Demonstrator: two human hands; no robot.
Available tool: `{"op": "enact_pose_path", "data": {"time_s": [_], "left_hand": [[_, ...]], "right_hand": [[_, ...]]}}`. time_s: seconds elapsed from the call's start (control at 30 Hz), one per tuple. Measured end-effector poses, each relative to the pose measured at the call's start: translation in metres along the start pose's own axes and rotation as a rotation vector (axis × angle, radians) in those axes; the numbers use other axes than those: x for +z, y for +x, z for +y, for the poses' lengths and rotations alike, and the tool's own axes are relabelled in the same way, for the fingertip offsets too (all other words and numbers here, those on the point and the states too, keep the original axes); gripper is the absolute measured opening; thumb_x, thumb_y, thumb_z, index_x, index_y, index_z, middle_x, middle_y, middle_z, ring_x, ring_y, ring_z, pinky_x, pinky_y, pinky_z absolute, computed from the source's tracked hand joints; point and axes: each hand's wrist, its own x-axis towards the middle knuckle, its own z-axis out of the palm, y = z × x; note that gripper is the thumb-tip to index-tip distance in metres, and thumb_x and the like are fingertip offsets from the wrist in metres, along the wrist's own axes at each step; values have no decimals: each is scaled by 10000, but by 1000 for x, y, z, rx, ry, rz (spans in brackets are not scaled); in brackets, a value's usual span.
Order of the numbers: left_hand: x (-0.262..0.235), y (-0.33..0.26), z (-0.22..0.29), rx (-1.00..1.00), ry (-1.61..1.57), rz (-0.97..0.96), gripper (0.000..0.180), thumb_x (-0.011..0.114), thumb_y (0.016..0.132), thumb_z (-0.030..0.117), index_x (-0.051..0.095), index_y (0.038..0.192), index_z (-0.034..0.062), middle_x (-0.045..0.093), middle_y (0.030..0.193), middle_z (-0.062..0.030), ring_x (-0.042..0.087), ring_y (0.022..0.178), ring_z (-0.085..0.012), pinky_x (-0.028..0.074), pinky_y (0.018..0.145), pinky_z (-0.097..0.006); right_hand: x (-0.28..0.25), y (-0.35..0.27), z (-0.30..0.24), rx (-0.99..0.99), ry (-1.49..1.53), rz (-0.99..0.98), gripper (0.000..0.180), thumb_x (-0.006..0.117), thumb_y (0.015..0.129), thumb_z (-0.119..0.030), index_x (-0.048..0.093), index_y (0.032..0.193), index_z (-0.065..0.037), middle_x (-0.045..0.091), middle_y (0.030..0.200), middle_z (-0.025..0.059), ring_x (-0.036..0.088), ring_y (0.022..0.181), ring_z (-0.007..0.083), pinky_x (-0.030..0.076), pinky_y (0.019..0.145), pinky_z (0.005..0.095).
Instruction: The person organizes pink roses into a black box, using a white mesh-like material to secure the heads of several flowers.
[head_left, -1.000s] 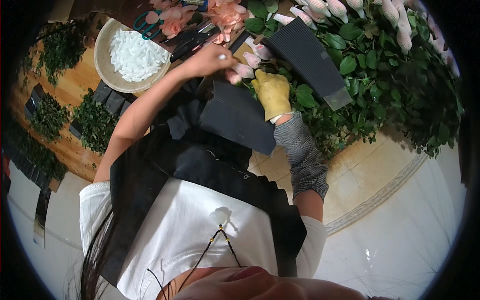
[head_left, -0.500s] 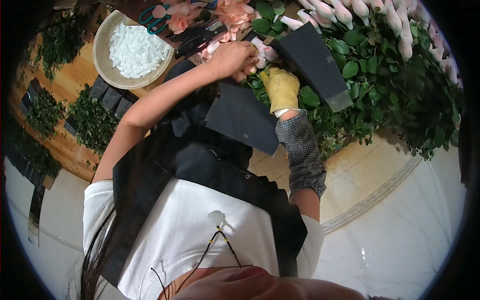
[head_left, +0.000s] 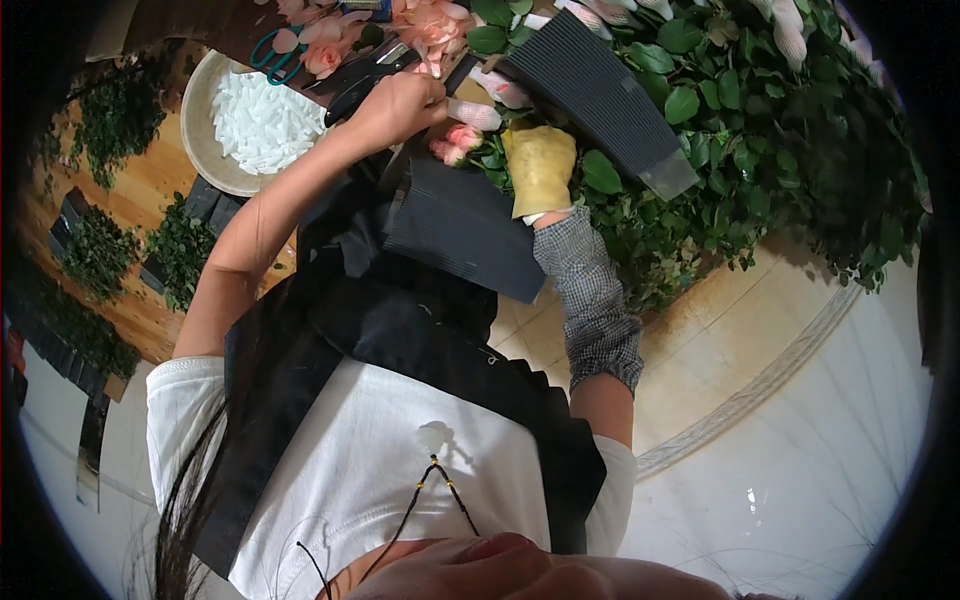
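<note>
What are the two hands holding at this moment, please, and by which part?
The gloved right hand grips a pink rose by its leafy stem below the bloom. The bare left hand pinches a netted rosebud at its tip.

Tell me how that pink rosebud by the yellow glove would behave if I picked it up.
The pink rosebud is small with soft petals, so probably light and easily bruised. Its leafy stem under the gloved right hand likely bends. The left hand works just above it.

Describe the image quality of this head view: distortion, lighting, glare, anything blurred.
Head view: strong fisheye bending with a black rim; the floor's curved border bows. Light is even and soft; a small glare spot sits on the glossy floor. The left hand and gloved right hand look fairly sharp; the edges are softer.
</note>
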Motion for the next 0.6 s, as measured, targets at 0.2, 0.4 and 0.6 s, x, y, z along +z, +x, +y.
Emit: {"op": "enact_pose_path", "data": {"time_s": [0.2,0.4,0.6], "left_hand": [[-17,-26,-11,-1,132,239,121,663,847,145,639,822,29,616,830,-160,623,752,-388,510,656,-443],[-51,-33,-8,26,415,412,118,672,882,186,646,975,119,587,852,-88,655,758,-285,525,606,-398],[21,13,-27,471,376,261,164,660,882,222,636,1007,119,536,842,-50,633,781,-243,523,613,-366]], "right_hand": [[11,-4,2,-11,17,130,378,633,878,-359,662,587,-121,623,557,90,615,502,274,470,469,434],[3,-3,3,-1,55,63,440,624,897,-417,681,601,-97,628,560,103,640,535,282,488,505,420],[-11,1,2,5,38,-48,423,600,918,-396,716,659,-82,682,648,116,675,599,281,511,510,430]]}}
